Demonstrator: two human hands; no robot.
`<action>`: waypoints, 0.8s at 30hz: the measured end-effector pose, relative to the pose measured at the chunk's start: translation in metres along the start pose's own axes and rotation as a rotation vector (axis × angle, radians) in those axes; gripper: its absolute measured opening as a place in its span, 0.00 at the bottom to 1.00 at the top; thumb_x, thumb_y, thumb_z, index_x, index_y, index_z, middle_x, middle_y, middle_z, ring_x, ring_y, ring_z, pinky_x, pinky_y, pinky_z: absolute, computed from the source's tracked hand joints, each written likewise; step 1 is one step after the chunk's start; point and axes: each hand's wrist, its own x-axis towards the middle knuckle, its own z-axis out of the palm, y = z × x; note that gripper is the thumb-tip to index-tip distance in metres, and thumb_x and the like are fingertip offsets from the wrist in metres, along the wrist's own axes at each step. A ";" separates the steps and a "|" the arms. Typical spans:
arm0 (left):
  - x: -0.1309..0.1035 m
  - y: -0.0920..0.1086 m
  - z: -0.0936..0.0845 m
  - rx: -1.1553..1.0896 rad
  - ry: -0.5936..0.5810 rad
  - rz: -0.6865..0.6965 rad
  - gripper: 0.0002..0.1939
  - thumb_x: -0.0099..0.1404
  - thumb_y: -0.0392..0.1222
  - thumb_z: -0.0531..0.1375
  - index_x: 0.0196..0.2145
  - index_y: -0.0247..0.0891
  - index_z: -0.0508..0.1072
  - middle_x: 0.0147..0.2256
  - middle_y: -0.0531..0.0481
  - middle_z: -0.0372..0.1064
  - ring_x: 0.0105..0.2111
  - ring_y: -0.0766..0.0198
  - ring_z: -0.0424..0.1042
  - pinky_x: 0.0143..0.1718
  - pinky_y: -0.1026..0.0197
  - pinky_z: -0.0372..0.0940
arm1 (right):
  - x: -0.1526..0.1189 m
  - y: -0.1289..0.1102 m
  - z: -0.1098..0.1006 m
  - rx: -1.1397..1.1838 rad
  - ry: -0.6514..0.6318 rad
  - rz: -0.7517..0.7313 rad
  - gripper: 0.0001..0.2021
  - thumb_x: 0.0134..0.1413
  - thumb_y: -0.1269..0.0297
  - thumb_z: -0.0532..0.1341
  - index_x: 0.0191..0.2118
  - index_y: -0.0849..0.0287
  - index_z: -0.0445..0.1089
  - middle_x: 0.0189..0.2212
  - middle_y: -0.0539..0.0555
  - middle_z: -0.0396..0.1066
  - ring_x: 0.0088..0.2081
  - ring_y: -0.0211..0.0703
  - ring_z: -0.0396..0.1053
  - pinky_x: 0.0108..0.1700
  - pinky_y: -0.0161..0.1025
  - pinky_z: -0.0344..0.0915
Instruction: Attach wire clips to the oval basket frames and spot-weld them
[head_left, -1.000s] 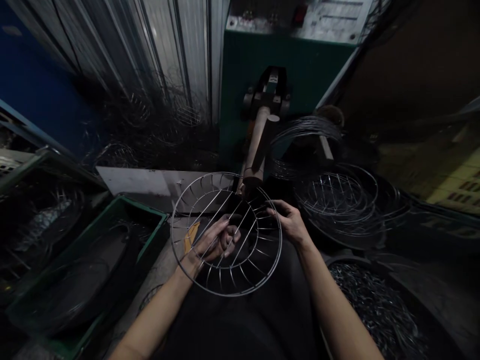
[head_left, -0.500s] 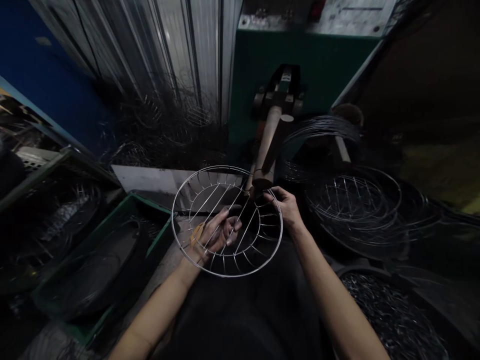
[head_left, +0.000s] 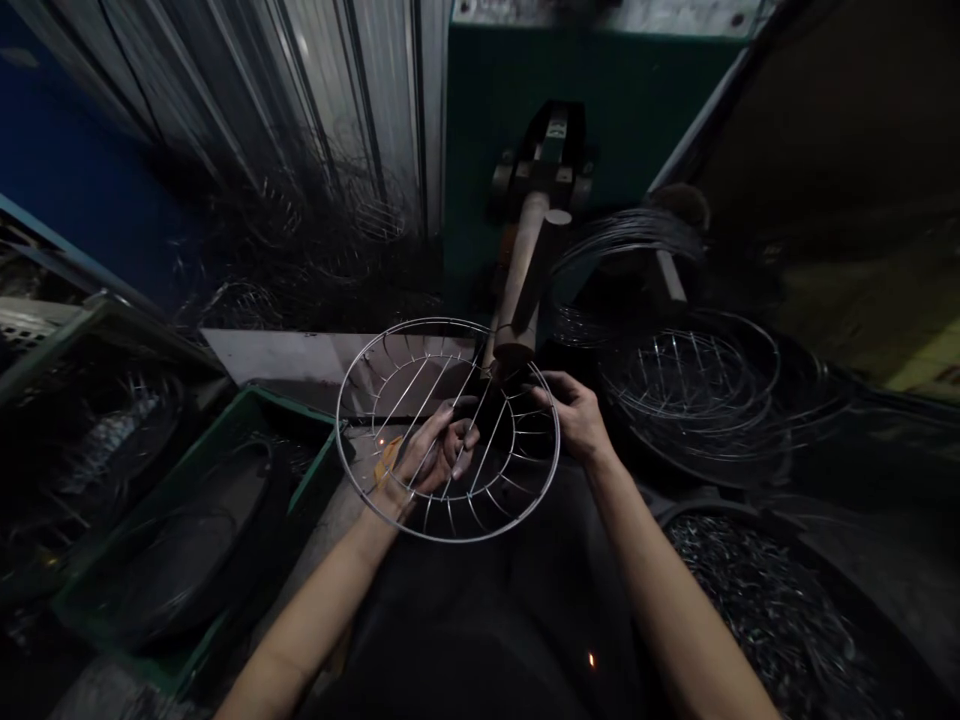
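Note:
A round wire rack, with a double outer rim, a smaller inner ring, short spokes and parallel crossbars, is held tilted in front of me. My left hand is behind the crossbars, its blackened fingers curled closed around the wires; their exact contact is partly hidden. At the right side of the rim, my right hand pinches the rack, fingertips in shadow. The rack's far right edge sits at the lower end of a thick metal rod, an arm of the green machine. Small orange sparks show near my left wrist and lower down.
To the left stands a green crate with dark round pans inside. On the right, wire rings and racks are stacked below a coil of wire. A dark tub of short metal pieces is at lower right. A pale panel lies behind the rack.
Orange sparks have appeared. The whole scene has shifted slightly left and up with my head. Both hands keep their places on the rack, which stays at the rod's end.

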 end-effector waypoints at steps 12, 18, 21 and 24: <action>0.006 0.002 0.002 -0.017 -0.097 0.107 0.18 0.65 0.48 0.52 0.50 0.39 0.62 0.25 0.54 0.61 0.16 0.74 0.59 0.13 0.73 0.55 | 0.017 -0.008 0.012 0.001 -0.023 -0.022 0.12 0.39 0.56 0.66 0.28 0.59 0.72 0.25 0.49 0.71 0.29 0.36 0.66 0.34 0.35 0.62; 0.010 -0.002 0.000 -0.041 -0.144 0.106 0.17 0.66 0.47 0.50 0.51 0.40 0.60 0.25 0.54 0.62 0.14 0.75 0.60 0.13 0.73 0.55 | 0.018 -0.013 0.010 -0.019 -0.019 -0.017 0.13 0.38 0.55 0.66 0.26 0.59 0.71 0.23 0.48 0.69 0.27 0.36 0.65 0.33 0.35 0.62; 0.010 -0.005 0.000 -0.044 -0.135 0.084 0.17 0.67 0.47 0.50 0.51 0.40 0.59 0.26 0.53 0.63 0.14 0.75 0.60 0.14 0.73 0.55 | 0.018 -0.003 0.005 -0.030 -0.021 -0.021 0.13 0.39 0.54 0.66 0.27 0.60 0.71 0.24 0.48 0.69 0.27 0.36 0.65 0.33 0.35 0.62; 0.009 -0.006 -0.003 -0.048 -0.126 0.061 0.18 0.67 0.47 0.49 0.52 0.41 0.59 0.27 0.53 0.63 0.14 0.75 0.60 0.14 0.72 0.56 | 0.019 0.011 0.003 -0.033 -0.027 -0.018 0.14 0.40 0.53 0.66 0.29 0.60 0.72 0.25 0.49 0.70 0.27 0.36 0.65 0.31 0.34 0.61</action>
